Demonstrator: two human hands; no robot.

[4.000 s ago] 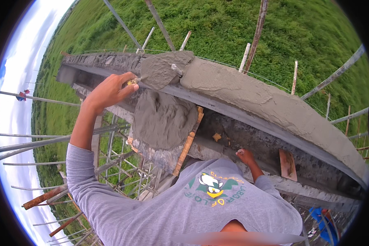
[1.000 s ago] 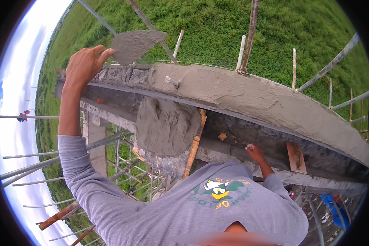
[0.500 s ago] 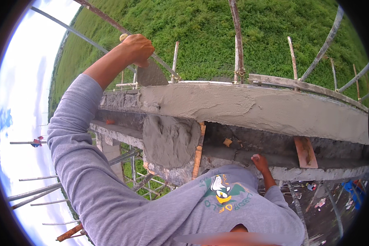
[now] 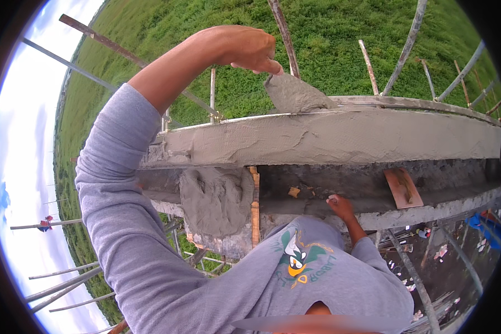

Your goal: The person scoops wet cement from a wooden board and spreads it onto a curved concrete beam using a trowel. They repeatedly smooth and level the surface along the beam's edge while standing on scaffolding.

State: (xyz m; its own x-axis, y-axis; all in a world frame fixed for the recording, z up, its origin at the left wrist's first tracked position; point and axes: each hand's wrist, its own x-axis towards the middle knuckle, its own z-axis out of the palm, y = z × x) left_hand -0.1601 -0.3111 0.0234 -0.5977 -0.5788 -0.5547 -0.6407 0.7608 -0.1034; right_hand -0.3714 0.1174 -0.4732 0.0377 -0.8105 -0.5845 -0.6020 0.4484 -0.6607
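Note:
My left hand [image 4: 256,53] is closed on a trowel, gripping it from above. The trowel's mortar-coated blade [image 4: 298,94] touches the far top edge of a long wall [image 4: 328,133] faced with wet grey mortar. My right hand [image 4: 340,207] hangs low with curled fingers by the near lip of the trough. Whether anything is in those fingers is hidden. A heap of wet mortar [image 4: 214,200] lies left of my body, beside an upright wooden strip [image 4: 255,206]. To the right of my right hand, a flat rectangular wooden float [image 4: 403,188] leans across the trough.
The dark concrete trough [image 4: 339,186] runs between the plastered wall and the near concrete lip [image 4: 428,212], with a small wood scrap [image 4: 294,192] inside. Scaffold poles [image 4: 409,47] rise beyond the wall. Below right, debris and a blue sheet [image 4: 486,229] lie far down.
My left hand has carried the trowel to the right along the wall's far top edge, and its blade now lies flatter. The view has shifted slightly; my right hand stays by the lip.

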